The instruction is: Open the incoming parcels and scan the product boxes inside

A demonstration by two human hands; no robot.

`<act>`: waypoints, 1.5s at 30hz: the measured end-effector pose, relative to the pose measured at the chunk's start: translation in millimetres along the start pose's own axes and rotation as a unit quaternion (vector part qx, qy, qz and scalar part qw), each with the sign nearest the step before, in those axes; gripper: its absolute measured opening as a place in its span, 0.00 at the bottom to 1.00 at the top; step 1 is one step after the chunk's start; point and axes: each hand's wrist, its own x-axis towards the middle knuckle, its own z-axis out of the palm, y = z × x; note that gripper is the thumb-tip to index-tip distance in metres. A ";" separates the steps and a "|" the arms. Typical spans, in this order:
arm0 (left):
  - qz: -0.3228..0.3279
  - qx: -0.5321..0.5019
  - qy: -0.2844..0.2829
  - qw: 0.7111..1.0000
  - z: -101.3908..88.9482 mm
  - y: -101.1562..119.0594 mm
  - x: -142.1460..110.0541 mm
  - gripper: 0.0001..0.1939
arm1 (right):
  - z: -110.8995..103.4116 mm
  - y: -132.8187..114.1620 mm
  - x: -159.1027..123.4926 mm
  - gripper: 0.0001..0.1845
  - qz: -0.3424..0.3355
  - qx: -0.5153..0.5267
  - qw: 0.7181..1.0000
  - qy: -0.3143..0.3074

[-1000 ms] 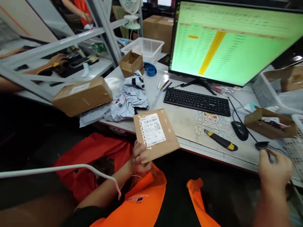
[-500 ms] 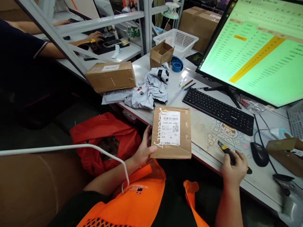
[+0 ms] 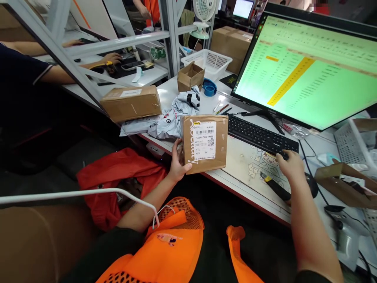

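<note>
Grips the box (image 3: 219,147) at its lower left edge with the left hand (image 3: 178,163), pressing the thumb to the labelled face and folding the fingers around behind. Holds it at the front edge of the desk (image 3: 250,193), hiding the near end of the keyboard (image 3: 256,135); cannot tell whether touching the desktop. Has the right hand (image 3: 290,161) at the keyboard's lower right corner, with fingers lowered towards the keys; cannot tell whether pressing any, or how tightly curled. Stretches the forearm over the desk edge, partly covering the mouse (image 3: 311,185) and passing close by the knife (image 3: 275,188). Leaves a stretch of mat (image 3: 241,157) between box and knife, from keyboard down to front edge. Finds less room leftwards, with bags (image 3: 165,125) just behind the box and poking past the edge beside a carton (image 3: 131,104). Meets a scanner (image 3: 347,239) right of the arm
</note>
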 end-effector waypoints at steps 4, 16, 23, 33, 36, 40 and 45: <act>-0.012 -0.007 -0.024 1.000 -6.2 -9.9 2.9 0.58 | 26.2 -12.3 18.7 0.37 0.029 -0.041 0.998 -0.029; -0.016 -0.010 -0.032 0.999 -6.9 -13.0 4.1 0.58 | 44.8 -2.4 15.4 0.43 0.020 -0.062 0.992 -0.111; -0.044 -0.037 -0.020 0.998 -2.6 -8.2 1.8 0.58 | 45.3 -2.0 17.1 0.41 0.010 -0.059 0.993 -0.103; -0.059 -0.073 0.009 0.996 3.0 -5.5 1.6 0.58 | 42.9 -4.2 16.0 0.37 0.007 -0.044 0.995 -0.089; -0.060 -0.080 0.009 0.995 2.5 -6.9 1.4 0.58 | 42.2 -4.6 15.5 0.37 0.004 -0.043 0.995 -0.093; -0.060 -0.086 0.008 0.994 1.6 -8.1 0.6 0.58 | 41.2 -3.8 15.7 0.37 0.007 -0.035 0.995 -0.097; -0.066 -0.086 0.004 0.994 3.4 -5.1 0.1 0.58 | 39.9 -4.2 17.0 0.37 0.011 -0.029 0.994 -0.109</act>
